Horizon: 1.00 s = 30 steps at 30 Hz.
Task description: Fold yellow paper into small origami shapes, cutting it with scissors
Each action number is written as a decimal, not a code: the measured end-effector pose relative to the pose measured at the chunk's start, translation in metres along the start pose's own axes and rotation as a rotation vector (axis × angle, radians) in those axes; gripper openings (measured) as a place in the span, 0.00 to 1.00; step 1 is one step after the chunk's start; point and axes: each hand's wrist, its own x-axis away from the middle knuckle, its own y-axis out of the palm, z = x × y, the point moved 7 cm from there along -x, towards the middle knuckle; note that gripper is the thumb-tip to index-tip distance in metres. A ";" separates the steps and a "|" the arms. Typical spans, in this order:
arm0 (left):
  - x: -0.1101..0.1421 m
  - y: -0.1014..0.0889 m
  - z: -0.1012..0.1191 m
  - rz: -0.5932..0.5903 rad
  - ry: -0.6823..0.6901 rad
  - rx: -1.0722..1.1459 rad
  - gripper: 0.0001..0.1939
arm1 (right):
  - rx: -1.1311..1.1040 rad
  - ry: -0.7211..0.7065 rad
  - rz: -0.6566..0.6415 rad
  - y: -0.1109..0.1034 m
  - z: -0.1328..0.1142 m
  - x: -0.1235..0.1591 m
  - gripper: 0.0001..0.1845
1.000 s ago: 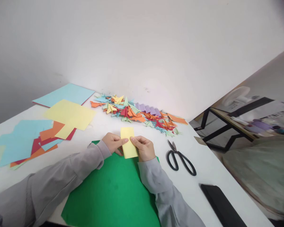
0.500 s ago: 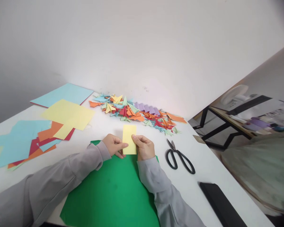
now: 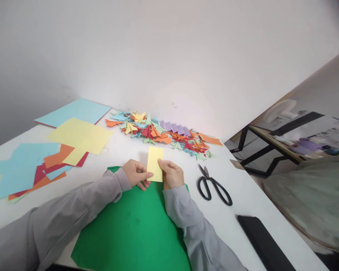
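Observation:
A small yellow paper rectangle is held up between both hands, over the far end of a green sheet. My left hand pinches its lower left edge between thumb and fingers. On the opposite side, my right hand grips the right edge, thumb on the front face. Its other fingers are mostly hidden behind the paper. Black-handled scissors lie to the right of my right hand, blades a little apart.
Small folded paper planes in many colours are heaped along the wall. Coloured paper sheets and scraps spread over the left of the white table. A black flat object lies near the right edge; a black-framed table stands beyond.
The yellow paper has tilted slightly, its top leaning right and its lower edge rising a little. Both hands keep their hold on it.

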 end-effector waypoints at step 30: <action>-0.005 -0.001 -0.006 -0.062 -0.027 0.091 0.19 | -0.111 0.065 -0.305 0.028 -0.014 0.014 0.15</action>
